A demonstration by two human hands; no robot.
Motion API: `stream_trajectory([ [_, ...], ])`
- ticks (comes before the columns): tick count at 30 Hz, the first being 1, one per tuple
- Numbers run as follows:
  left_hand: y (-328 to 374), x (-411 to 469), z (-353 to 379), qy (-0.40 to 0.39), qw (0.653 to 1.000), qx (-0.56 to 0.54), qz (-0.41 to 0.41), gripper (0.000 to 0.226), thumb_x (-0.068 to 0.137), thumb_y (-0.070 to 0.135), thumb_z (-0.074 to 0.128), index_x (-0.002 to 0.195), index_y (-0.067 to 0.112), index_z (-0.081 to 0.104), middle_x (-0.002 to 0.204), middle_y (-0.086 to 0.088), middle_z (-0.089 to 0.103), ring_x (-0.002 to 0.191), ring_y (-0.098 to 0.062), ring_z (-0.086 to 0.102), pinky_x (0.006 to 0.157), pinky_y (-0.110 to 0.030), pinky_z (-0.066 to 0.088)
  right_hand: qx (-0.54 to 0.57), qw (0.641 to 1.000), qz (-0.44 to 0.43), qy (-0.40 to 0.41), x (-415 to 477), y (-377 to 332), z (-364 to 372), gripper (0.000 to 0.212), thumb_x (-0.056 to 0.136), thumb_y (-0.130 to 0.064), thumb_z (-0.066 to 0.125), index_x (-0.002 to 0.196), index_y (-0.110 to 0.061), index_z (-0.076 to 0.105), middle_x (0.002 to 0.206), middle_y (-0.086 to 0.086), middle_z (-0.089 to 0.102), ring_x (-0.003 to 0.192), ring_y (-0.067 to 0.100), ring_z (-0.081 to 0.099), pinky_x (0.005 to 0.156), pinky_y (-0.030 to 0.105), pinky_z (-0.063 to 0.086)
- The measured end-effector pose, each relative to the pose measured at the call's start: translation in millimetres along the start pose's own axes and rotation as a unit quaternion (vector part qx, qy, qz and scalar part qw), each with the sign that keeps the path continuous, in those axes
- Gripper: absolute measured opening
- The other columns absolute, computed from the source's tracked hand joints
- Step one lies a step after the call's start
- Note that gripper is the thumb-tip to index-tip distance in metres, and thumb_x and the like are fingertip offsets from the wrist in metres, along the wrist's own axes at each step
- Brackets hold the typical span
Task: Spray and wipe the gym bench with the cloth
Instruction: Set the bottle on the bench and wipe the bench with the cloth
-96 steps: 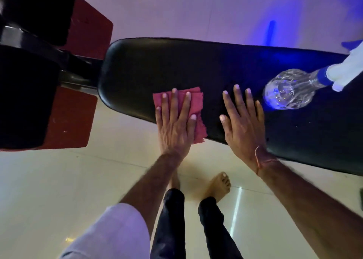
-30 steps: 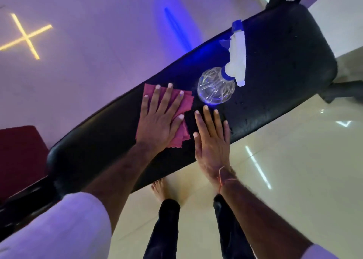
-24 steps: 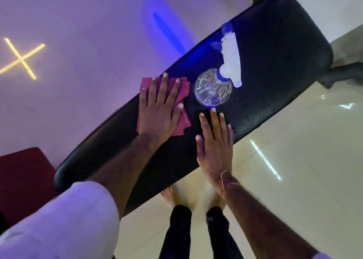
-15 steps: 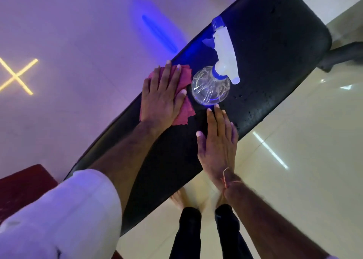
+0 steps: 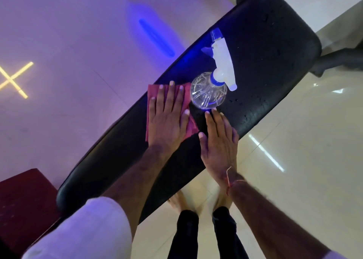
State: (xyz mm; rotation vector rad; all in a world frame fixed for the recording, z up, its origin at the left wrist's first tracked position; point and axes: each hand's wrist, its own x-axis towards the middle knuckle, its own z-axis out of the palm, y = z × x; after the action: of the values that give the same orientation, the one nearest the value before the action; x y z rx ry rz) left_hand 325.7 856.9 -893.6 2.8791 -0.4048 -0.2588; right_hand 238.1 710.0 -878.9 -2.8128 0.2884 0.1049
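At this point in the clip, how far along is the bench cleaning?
Spraying looks done: the spray bottle stands set down on the bench, and droplets show on the pad beyond it. Wiping is in hand: the left hand presses the red cloth flat mid-bench, the right hand resting flat beside it. Left: the droplet-covered far end and under the bottle.

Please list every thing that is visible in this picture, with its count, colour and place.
bench: 1, black pad, diagonal across view
cloth: 1, red, on bench under left hand
spray bottle: 1, clear with white and blue head, standing on bench right of cloth
block: 1, dark red, bottom left
floor: pale glossy, purple-lit beyond bench
left hand: flat on cloth
right hand: flat on bench, fingertips by bottle
feet: 2, bare, under bench edge
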Motion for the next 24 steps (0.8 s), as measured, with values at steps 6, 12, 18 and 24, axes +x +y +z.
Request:
stream_trajectory([
  [6,6.0,-28.8,3.8,-0.015,1.0,0.008,-0.006,0.064,0.111,0.05,0.021,0.167,0.024,0.004,0.176,-0.003,-0.001,0.162,-0.025,-0.003,0.13,-0.053,0.007,0.0,0.996,-0.07,-0.059,5.3,24.6,-15.4,0.054,0.11,-0.029,0.045,0.161,-0.018,0.036,0.171,0.0,0.028,0.157,0.026,0.026,0.121,0.051,0.03],
  [12,63.2,-60.4,24.5,0.021,0.995,0.002,-0.094,0.061,0.111,0.047,0.018,0.167,0.026,0.008,0.176,-0.006,0.003,0.162,-0.031,0.001,0.128,-0.06,0.007,-0.037,0.988,-0.133,-0.065,12.7,63.2,-25.1,0.052,0.108,-0.034,0.04,0.16,-0.028,0.04,0.171,-0.002,0.03,0.159,0.027,0.022,0.126,0.056,0.021],
  [18,66.8,-57.9,30.1,0.058,0.986,-0.007,-0.153,0.06,0.11,0.05,0.026,0.166,0.031,0.019,0.176,-0.001,0.01,0.162,-0.028,0.005,0.127,-0.063,0.007,-0.066,0.967,-0.238,-0.069,38.1,91.3,-33.8,0.05,0.107,-0.032,0.043,0.157,-0.03,0.043,0.165,-0.001,0.04,0.15,0.028,0.037,0.113,0.052,0.037],
  [24,145.8,-55.6,52.2,0.103,0.946,-0.035,-0.305,0.06,0.109,0.045,0.031,0.165,0.031,0.021,0.175,-0.006,0.012,0.162,-0.033,0.007,0.128,-0.059,0.009,-0.051,0.948,-0.304,-0.081,72.9,124.8,-45.9,0.045,0.108,-0.035,0.039,0.15,-0.027,0.05,0.162,-0.005,0.045,0.15,0.025,0.038,0.108,0.045,0.031],
])
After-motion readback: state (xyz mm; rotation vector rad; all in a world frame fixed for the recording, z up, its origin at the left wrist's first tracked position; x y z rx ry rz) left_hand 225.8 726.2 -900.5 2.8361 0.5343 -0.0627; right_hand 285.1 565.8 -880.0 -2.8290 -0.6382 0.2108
